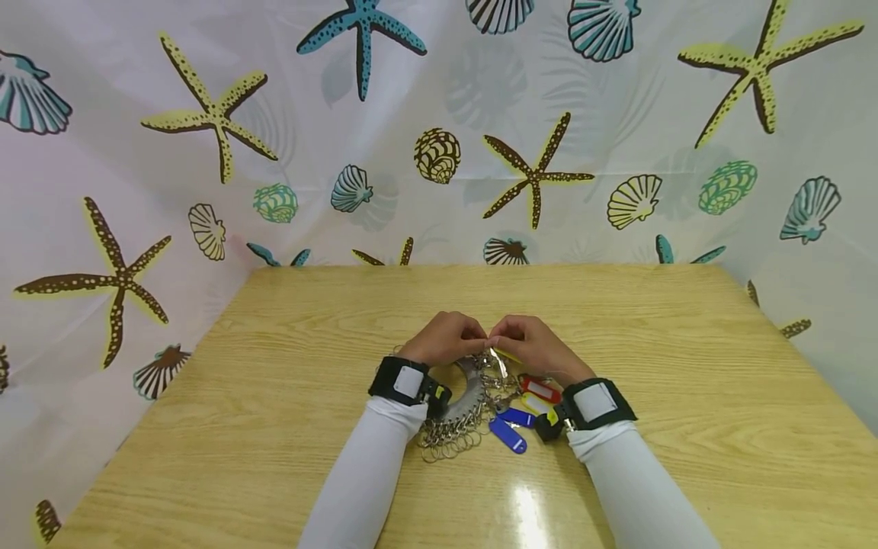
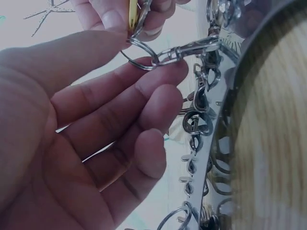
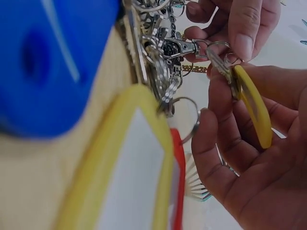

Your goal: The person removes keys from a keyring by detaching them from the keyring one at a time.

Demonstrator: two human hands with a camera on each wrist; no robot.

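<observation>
A large flat metal ring (image 1: 472, 393) lies on the table with many small snap hooks and split rings along its edge. My left hand (image 1: 442, 339) pinches a split ring (image 2: 144, 53) between thumb and finger; this ring joins a snap hook (image 2: 184, 50) on the large ring. Close beside it, my right hand (image 1: 538, 349) holds a yellow key tag (image 3: 254, 108) with a silver key (image 3: 219, 63). The tag's own ring meets the split ring at the fingertips of both hands. Whether the two are linked is hard to tell.
Right of the large ring lie two blue key tags (image 1: 507, 436), a red key tag (image 1: 540, 389) and another yellow key tag (image 1: 537, 404). Behind the wooden table (image 1: 309, 328) hangs a cloth (image 1: 411, 213) printed with starfish and shells.
</observation>
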